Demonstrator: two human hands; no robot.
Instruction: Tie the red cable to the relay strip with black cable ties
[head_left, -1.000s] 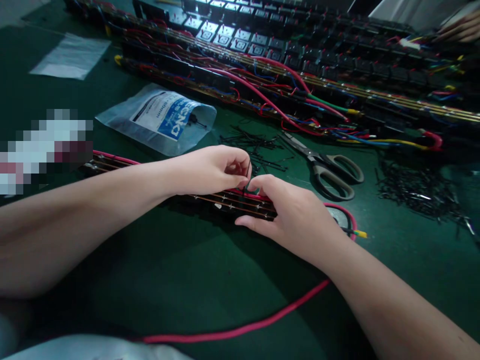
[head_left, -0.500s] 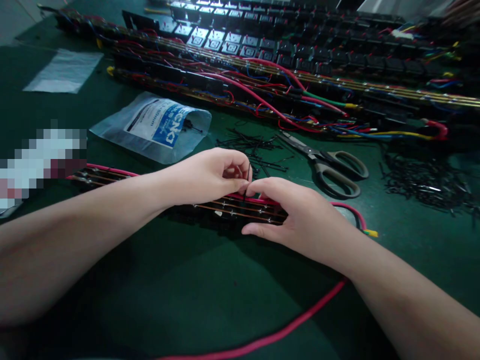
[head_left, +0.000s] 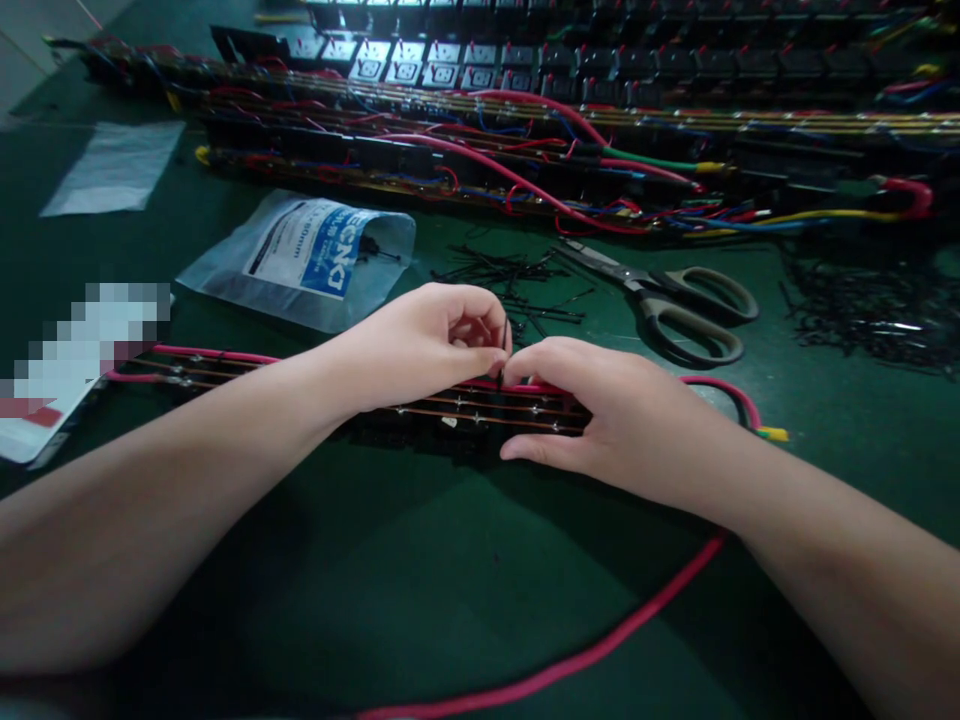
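Note:
A long black socket strip [head_left: 420, 410] with copper rails and a red wire along it lies across the green mat. My left hand [head_left: 420, 345] is curled above it, fingers pinched on a thin black cable tie [head_left: 504, 352] that stands up from the strip. My right hand [head_left: 615, 420] rests on the strip's right part, thumb against its front edge and fingertips pressed at the tie's base beside the left hand. A thick red cable [head_left: 600, 640] runs from the strip's right end under my right forearm toward the front.
Scissors [head_left: 675, 305] lie open behind my right hand. Loose black cable ties [head_left: 517, 280] are scattered behind the hands, with a pile of cut ends [head_left: 870, 310] at right. A plastic tie bag [head_left: 307, 255] lies at back left. Several wired socket strips [head_left: 525, 140] fill the back.
The view has shifted, so everything sits a little lower and further right. Both hands stay pinched at the same spot on the strip; the tie now stands between the fingertips.

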